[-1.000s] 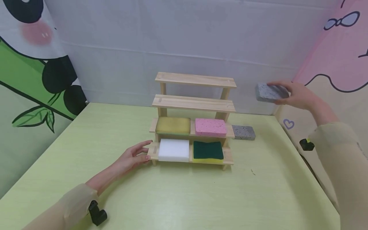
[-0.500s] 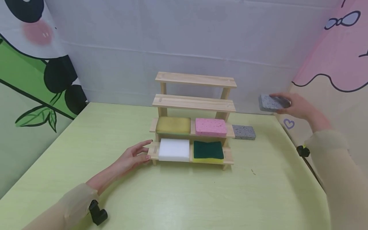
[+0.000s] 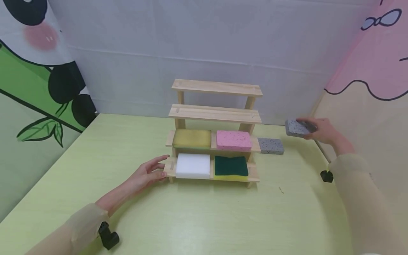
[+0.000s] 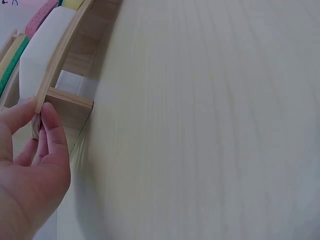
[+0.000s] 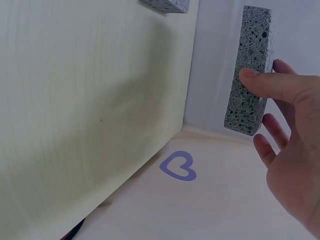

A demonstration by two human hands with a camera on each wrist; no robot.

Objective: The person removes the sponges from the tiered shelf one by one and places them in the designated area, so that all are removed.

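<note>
My right hand (image 3: 326, 131) grips a grey speckled porous sponge (image 3: 294, 128) in the air at the back right of the table. In the right wrist view the thumb lies across one face of this sponge (image 5: 248, 75), with fingers behind it. The left end of the lowest board of a wooden tiered stand (image 3: 216, 113) is pinched by my left hand (image 3: 143, 179). On that board sit a white sponge (image 3: 193, 165) and a green-and-yellow scrub sponge (image 3: 231, 167). One tier higher are a yellow sponge (image 3: 192, 138) and a pink sponge (image 3: 233, 140).
A second grey sponge (image 3: 271, 146) lies on the pale table (image 3: 204, 219), right beside the stand and partly behind it. The stand's two upper boards hold nothing. A white sheet (image 3: 159, 53) hangs behind; printed panels border both sides.
My right hand has lowered with the grey sponge toward the table, the forearm shifting left. The left hand stays at the stand, and the sponges on the shelves have not moved.
</note>
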